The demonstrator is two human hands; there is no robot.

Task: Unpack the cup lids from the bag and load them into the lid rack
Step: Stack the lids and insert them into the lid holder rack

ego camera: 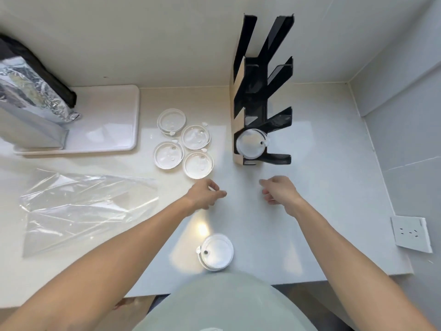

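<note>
Two arms outstretched, left hand (205, 192) loosely curled, right hand (279, 189) likewise

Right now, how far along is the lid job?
Early. The bag lies flat and looks emptied, and one lid sits in the rack's lowest slot. Nothing is in hand: the left hand and right hand hover empty. Left to load: four piles of lids beside the rack and another pile near the counter's front edge.
</note>
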